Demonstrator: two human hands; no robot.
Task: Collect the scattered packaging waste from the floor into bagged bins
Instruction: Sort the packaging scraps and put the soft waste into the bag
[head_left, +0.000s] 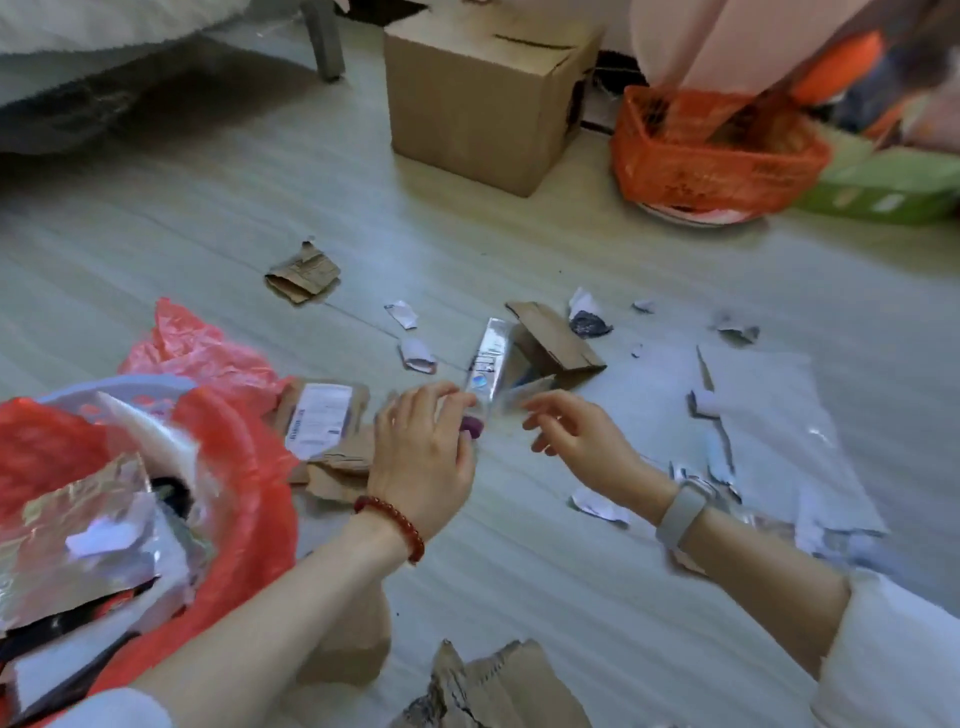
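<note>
a shiny silver wrapper (488, 364) lies on the floor (519, 571) in the middle of the mess. it is long and thin. its long way runs away from the person, with the near end at the left hand (421, 457) and the far end by a bent brown card (556, 343). the left hand is the closer one. its fingertips (457, 400) touch the near end of the wrapper and seem to pinch it, but it is blurry, so i can't be sure how tight. the right hand (576, 436) is just to the right of the wrapper. its fingers are loose and a bit curled, and they hold nothing.

to the left of the wrapper is a brown mailer (322, 421) with a white label. further left is a bin (130, 499) with a red bag, and it already has foil and paper in it. i think the wrapper goes there next, a short move to the left. to the right of the wrapper lies a big white bag (779, 415) and small torn scraps. far behind the wrapper are a box (478, 104) and an orange basket (711, 156).
</note>
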